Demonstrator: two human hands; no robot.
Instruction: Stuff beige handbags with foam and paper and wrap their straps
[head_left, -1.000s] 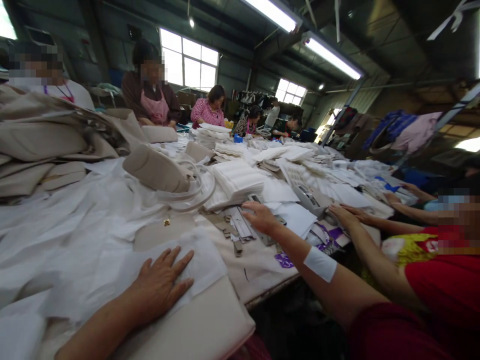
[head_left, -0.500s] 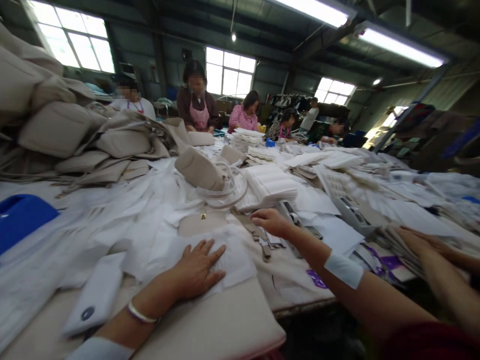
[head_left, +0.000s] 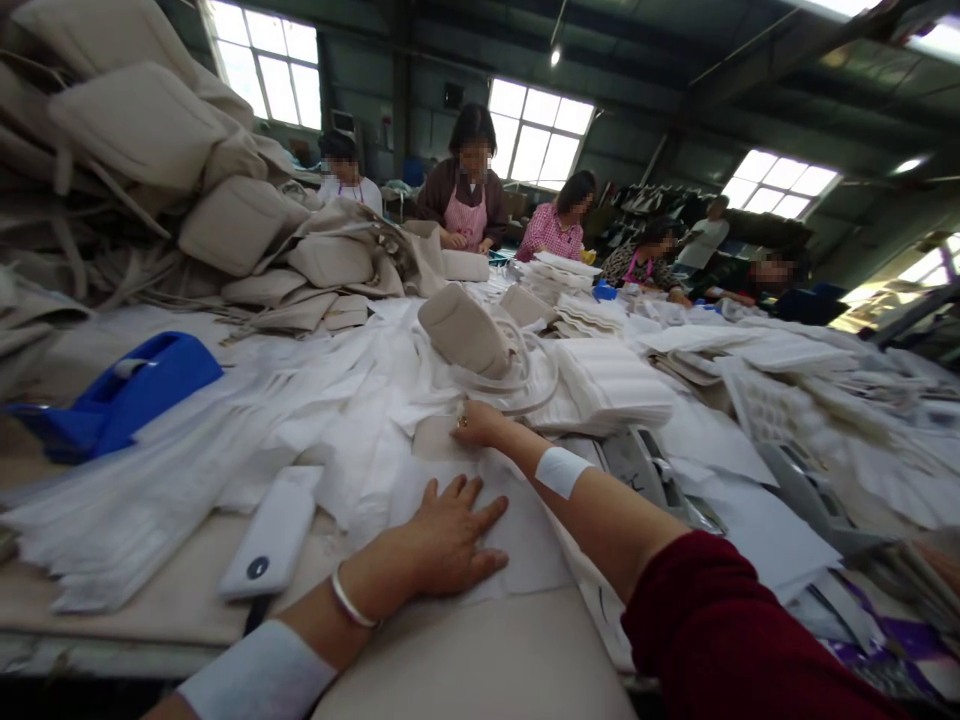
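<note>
My left hand [head_left: 454, 540] lies flat with fingers spread on a thin white sheet [head_left: 536, 550]. Under the sheet's far edge shows a beige bag [head_left: 433, 440] with a small gold clasp. My right hand [head_left: 478, 424] reaches across to the bag's far edge by the clasp, its fingers drawn together there; the fingertips are partly hidden. Just beyond lies a rounded beige bag [head_left: 465, 330] with a pale looped strap. Left of my left forearm rests a white handheld device [head_left: 274, 535] with a round dark spot.
Beige bags [head_left: 135, 120] are heaped high at the left. A blue tape dispenser [head_left: 142, 390] stands in front of them, near layered white sheets [head_left: 187, 500]. White padding [head_left: 615, 385] and a grey tape dispenser [head_left: 645, 470] lie to the right. Several people work across the table.
My right hand has moved left from beside the grey dispenser to the bag's edge at the clasp. My left hand stays on the sheet. The view has turned left.
</note>
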